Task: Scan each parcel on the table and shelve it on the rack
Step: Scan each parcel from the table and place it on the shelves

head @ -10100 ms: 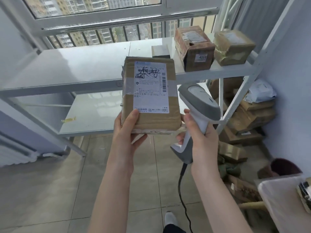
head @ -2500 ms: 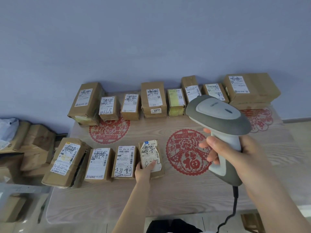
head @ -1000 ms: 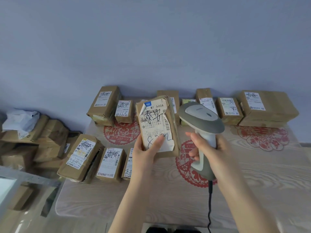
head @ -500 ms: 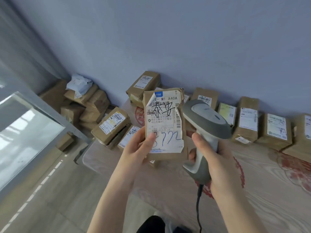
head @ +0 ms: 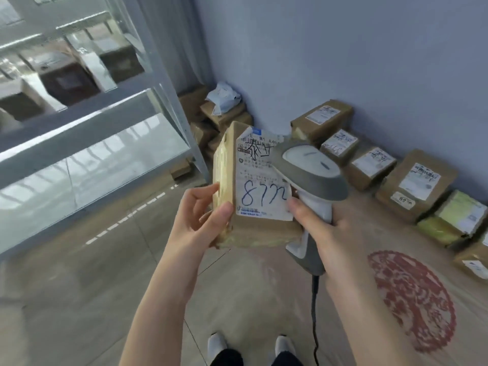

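Left hand [head: 203,220]: thumb and fingers clamped on the near left edge of the parcel [head: 258,228], held up between rack [head: 105,107] and table [head: 356,299].
Right hand [head: 324,228]: wrapped round the scanner [head: 311,170], whose head covers the right side of the label [head: 261,191].
Change: the view has swung left from the table, bringing the rack in.
Meaning: the scan is probably done; shelving comes next.
Remaining: other parcels [head: 414,186] wait on the far right of the table.
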